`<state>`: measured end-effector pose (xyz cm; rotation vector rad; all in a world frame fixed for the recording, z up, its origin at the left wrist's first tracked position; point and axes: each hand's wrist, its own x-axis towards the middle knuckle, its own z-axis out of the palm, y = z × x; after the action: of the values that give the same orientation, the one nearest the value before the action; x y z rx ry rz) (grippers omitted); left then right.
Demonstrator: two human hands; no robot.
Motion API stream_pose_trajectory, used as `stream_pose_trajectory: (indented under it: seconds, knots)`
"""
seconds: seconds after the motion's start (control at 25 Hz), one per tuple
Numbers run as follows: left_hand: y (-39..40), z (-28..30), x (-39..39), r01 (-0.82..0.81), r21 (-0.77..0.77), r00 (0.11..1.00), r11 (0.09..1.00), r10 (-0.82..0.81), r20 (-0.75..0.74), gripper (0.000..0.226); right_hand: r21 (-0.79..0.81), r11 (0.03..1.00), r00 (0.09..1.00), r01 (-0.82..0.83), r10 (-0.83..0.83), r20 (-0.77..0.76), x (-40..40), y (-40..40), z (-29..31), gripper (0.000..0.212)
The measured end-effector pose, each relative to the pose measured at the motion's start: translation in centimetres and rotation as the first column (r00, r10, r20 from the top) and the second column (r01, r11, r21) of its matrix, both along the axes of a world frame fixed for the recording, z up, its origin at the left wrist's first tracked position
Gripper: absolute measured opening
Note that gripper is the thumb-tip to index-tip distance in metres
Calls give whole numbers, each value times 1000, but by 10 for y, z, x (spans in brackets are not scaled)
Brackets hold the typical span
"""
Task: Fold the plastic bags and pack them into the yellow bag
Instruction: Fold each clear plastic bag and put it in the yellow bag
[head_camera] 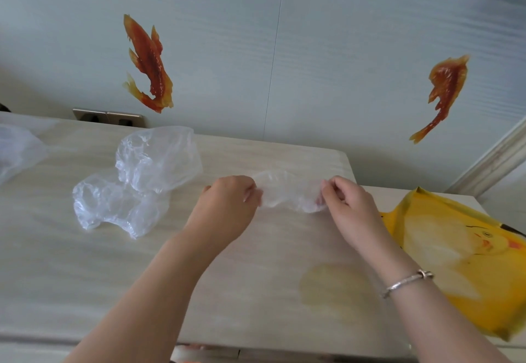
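Observation:
A clear plastic bag [287, 192] is stretched flat between my two hands over the pale wooden table [85, 271]. My left hand [230, 203] pinches its left end and my right hand [347, 200] pinches its right end. Two more crumpled clear bags lie to the left: one [159, 157] near the wall and one [113, 206] in front of it. The yellow bag [461, 260], printed with a cartoon face, lies flat at the table's right side, beside my right forearm.
Another clear bag [17, 149] lies at the far left edge. A wall with orange fish stickers [148, 63] rises behind the table, with a wall socket [108, 118] at the table's back. A silver bracelet [407, 281] circles my right wrist.

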<state>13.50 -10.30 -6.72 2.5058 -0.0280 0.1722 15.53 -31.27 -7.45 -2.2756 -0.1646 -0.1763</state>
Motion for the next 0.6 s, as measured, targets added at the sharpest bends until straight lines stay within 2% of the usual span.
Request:
stream_pose_trajectory:
  seconds: [0.08, 0.24, 0.36, 0.48, 0.6]
  knots:
    - [3, -2, 7, -81, -100, 993, 992, 71, -93, 35, -23, 998, 998, 60, -59, 5, 7, 5, -3, 38]
    - [3, -8, 15, -161, -109, 976, 981, 143, -162, 32, -183, 973, 990, 142, -140, 25, 18, 14, -7, 40]
    - [-1, -9, 17, -194, -15, 972, 981, 190, -138, 24, -362, 913, 981, 190, -188, 42, 24, 19, -7, 37]
    - [-6, -6, 15, -216, 89, 967, 972, 226, -118, 14, -550, 813, 982, 189, -162, 98, 27, 23, -8, 32]
    - [-6, -1, 12, -208, 162, 970, 964, 225, -91, 9, -640, 742, 980, 199, -146, 136, 31, 26, -9, 28]
